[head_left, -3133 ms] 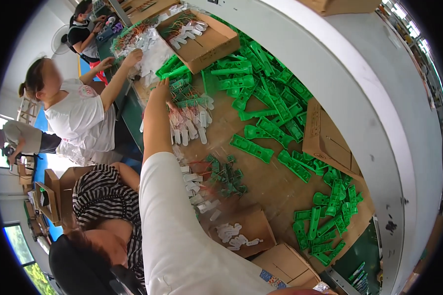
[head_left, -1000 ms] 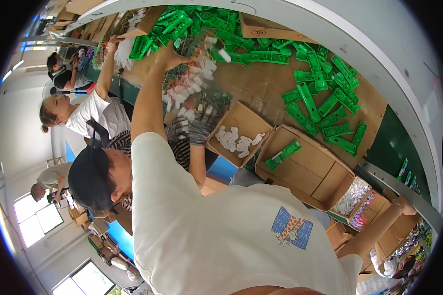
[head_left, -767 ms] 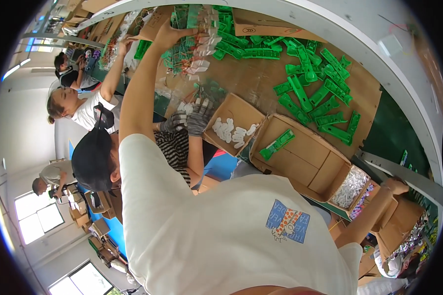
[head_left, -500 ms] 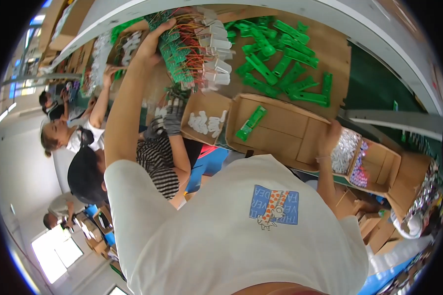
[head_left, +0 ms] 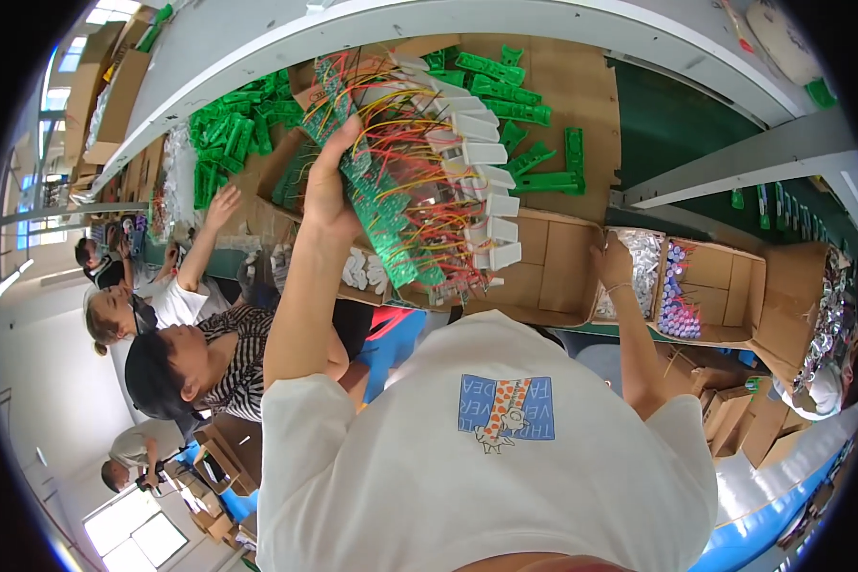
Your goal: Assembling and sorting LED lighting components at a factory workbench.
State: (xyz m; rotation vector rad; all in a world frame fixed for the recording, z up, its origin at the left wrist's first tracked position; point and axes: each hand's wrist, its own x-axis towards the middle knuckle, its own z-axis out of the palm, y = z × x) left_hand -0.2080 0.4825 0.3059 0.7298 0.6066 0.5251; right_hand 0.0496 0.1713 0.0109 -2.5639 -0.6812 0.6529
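Observation:
My left hand (head_left: 334, 186) is closed on the edge of a bundle of green circuit boards (head_left: 383, 224). Red and yellow wires run from the boards to a row of white plastic parts (head_left: 491, 176) along the bundle's right side. I hold it tilted above the open cardboard box (head_left: 564, 272), hiding that box's left part. At the box's right end, my right hand (head_left: 614, 265) curls over the cardboard wall, beside a compartment of silvery pieces (head_left: 636, 250); some of its fingers are hard to see.
Green plastic housings (head_left: 520, 91) lie on cardboard beyond the bundle, with another heap (head_left: 234, 133) farther left. Small white parts (head_left: 362, 270) sit left of the box, purple-white wired parts (head_left: 679, 296) to the right. A metal beam (head_left: 505, 21) crosses overhead. A co-worker in stripes (head_left: 234, 357) sits close at left.
My left hand has brought the board bundle nearer to me and to the right, over the box. The right hand stays at the box's end wall. The view has shifted.

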